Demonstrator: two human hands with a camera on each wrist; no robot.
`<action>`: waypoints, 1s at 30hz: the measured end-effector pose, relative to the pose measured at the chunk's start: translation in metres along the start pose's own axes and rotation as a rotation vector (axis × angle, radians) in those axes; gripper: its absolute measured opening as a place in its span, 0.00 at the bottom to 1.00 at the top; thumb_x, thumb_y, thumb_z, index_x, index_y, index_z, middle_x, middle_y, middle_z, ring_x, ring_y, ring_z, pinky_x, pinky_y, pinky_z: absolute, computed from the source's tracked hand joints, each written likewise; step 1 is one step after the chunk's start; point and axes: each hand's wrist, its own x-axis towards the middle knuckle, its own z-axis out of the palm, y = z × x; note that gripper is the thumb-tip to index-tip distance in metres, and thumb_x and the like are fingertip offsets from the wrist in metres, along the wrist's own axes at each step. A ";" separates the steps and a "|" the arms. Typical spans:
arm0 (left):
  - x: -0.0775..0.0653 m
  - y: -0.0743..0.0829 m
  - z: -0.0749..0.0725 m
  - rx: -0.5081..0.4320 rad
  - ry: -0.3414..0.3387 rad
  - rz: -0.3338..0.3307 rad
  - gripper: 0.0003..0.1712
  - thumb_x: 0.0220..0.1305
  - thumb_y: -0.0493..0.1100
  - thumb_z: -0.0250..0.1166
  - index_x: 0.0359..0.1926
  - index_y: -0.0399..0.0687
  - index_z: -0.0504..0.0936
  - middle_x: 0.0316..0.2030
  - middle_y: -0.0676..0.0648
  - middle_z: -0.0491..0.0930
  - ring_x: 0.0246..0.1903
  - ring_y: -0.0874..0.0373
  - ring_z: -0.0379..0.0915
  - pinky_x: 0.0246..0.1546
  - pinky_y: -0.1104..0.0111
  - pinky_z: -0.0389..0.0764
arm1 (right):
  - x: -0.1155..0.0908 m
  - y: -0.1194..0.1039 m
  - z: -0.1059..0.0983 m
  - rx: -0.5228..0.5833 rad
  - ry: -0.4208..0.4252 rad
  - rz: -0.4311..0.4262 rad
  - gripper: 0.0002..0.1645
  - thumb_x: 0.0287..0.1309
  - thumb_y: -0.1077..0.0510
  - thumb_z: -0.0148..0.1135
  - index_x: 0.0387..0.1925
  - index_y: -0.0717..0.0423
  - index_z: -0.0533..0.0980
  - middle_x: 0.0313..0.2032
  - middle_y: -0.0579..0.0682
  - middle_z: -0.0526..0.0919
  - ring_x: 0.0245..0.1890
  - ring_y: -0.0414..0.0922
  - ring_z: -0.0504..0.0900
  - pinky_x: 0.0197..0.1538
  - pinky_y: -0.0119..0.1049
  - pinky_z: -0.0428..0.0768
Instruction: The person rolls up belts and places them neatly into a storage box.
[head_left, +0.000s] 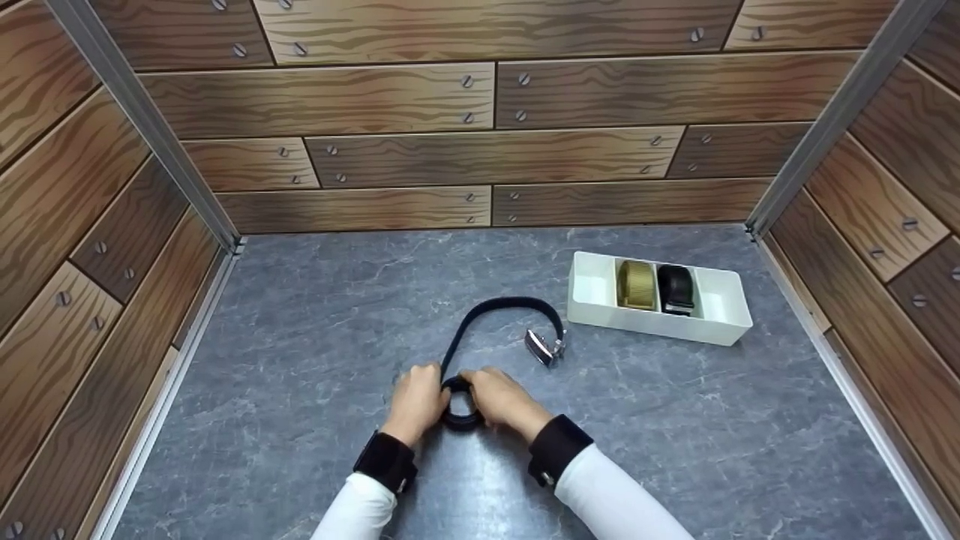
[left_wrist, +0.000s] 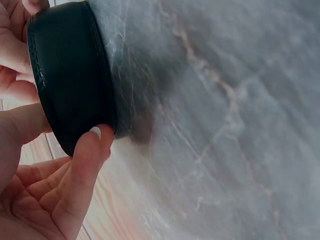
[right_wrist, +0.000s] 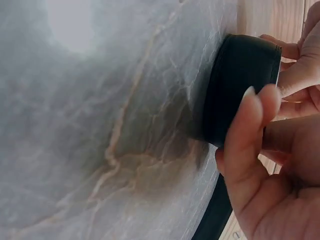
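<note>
A black belt [head_left: 517, 302] lies on the floor panel, partly rolled into a round coil [head_left: 461, 424] standing on its edge side. Its loose length arcs away and to the right, ending in a silver buckle [head_left: 540, 347]. My left hand [head_left: 417, 401] grips the coil's left side, thumb and fingers around the band. On the opposite side my right hand [head_left: 504, 397] pinches the coil. The left wrist view shows the stitched band [left_wrist: 70, 75] close up between fingertips. In the right wrist view, fingers press against the rolled band [right_wrist: 240, 85].
A white divided tray [head_left: 652, 324] stands at the right, beyond the buckle. Inside are a tan rolled belt [head_left: 636, 285] and a black rolled belt [head_left: 676, 289] in middle compartments. Wood-patterned walls [head_left: 397, 157] enclose the grey marbled surface [head_left: 337, 300] at back and sides.
</note>
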 end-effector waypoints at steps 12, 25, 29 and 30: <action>0.005 0.004 0.000 0.076 -0.002 -0.034 0.04 0.49 0.31 0.65 0.29 0.38 0.78 0.27 0.36 0.82 0.26 0.37 0.81 0.24 0.50 0.79 | -0.004 0.001 0.004 -0.011 0.126 -0.032 0.05 0.62 0.63 0.59 0.34 0.62 0.79 0.32 0.55 0.75 0.24 0.44 0.76 0.29 0.34 0.77; 0.006 0.008 -0.002 0.142 -0.014 -0.021 0.09 0.54 0.40 0.72 0.25 0.40 0.82 0.26 0.39 0.83 0.26 0.40 0.81 0.24 0.51 0.79 | -0.007 0.012 -0.004 0.004 0.177 -0.063 0.18 0.67 0.56 0.58 0.55 0.58 0.79 0.43 0.61 0.74 0.38 0.52 0.78 0.42 0.46 0.79; 0.008 0.007 -0.002 0.158 -0.018 -0.008 0.09 0.53 0.40 0.72 0.25 0.40 0.81 0.26 0.38 0.83 0.26 0.40 0.81 0.24 0.51 0.79 | -0.011 0.022 -0.016 0.028 0.317 0.061 0.28 0.65 0.53 0.61 0.66 0.50 0.72 0.62 0.74 0.60 0.31 0.53 0.80 0.31 0.43 0.80; 0.008 0.007 -0.002 0.164 -0.018 -0.003 0.09 0.53 0.40 0.72 0.24 0.40 0.81 0.26 0.39 0.83 0.26 0.40 0.81 0.23 0.51 0.79 | -0.012 0.026 -0.020 0.025 0.349 0.097 0.30 0.64 0.53 0.62 0.67 0.48 0.70 0.64 0.75 0.56 0.28 0.52 0.79 0.28 0.41 0.79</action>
